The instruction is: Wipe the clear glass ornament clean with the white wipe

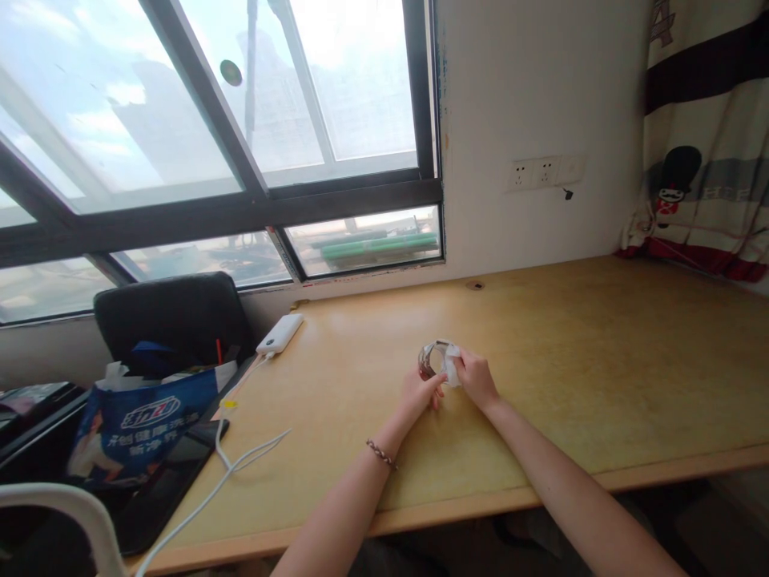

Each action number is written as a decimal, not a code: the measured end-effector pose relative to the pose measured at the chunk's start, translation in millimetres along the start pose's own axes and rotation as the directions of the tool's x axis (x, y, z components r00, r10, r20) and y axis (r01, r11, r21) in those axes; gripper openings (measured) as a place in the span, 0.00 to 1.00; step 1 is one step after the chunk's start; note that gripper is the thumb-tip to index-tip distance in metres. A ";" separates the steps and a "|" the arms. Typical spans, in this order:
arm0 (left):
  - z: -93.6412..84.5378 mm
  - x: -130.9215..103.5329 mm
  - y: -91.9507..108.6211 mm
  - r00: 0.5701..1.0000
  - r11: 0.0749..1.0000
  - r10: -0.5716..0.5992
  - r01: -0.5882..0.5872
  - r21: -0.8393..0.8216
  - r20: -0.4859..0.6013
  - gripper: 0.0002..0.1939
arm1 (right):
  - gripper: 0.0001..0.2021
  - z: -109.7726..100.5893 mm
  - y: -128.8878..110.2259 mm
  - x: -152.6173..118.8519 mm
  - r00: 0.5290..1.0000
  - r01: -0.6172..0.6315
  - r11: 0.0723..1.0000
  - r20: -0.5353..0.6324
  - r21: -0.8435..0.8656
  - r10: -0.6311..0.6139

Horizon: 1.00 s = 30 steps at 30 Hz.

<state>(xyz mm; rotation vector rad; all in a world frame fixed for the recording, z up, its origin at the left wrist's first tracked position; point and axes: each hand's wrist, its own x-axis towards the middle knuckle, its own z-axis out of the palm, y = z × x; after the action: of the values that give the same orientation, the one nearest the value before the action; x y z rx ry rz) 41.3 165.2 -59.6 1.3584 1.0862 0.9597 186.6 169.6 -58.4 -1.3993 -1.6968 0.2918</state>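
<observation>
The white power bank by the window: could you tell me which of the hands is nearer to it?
Left. The left hand lies right of the white power bank, toward the near edge; the right hand lies farther right.

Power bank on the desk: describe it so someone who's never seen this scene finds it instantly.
Start at the big window and drop to the wooden desk below its sill. At the desk's far left edge, beside the black chair back, lies the power bank. It is the only flat white slab there, with a white cable trailing from it toward the near edge.
</observation>
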 end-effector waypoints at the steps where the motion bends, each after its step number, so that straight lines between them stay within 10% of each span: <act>1: -1.0 1.2 -0.5 1.000 1.000 0.000 0.000 -0.006 -0.023 0.16 | 0.16 1.4 0.7 0.8 1.000 -0.017 1.000 0.002 0.024 0.017; 8: -1.8 2.2 1.8 0.980 0.987 0.144 -0.151 -0.045 -0.136 0.23 | 0.12 16.7 9.8 6.6 0.952 -0.265 0.940 0.215 0.215 0.220; 17: -7.6 2.1 0.8 0.992 0.990 0.015 -0.033 -0.138 -0.129 0.13 | 0.15 -5.3 -4.8 -2.7 0.999 0.034 0.999 -0.021 -0.026 -0.035; 24: -10.1 2.7 2.9 0.984 0.986 0.077 -0.099 -0.132 -0.158 0.14 | 0.10 13.8 3.4 6.2 0.963 -0.217 0.944 0.214 0.247 0.165; 30: -7.2 4.3 5.0 0.973 0.976 0.216 -0.217 -0.010 -0.082 0.18 | 0.13 22.4 16.6 6.3 0.934 -0.354 0.906 0.145 0.234 0.327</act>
<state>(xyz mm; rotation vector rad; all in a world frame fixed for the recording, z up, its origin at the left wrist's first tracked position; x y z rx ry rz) 35.9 171.3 -54.2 1.4543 0.9997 1.1898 181.3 188.3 -79.3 -1.4991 -1.4247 0.7656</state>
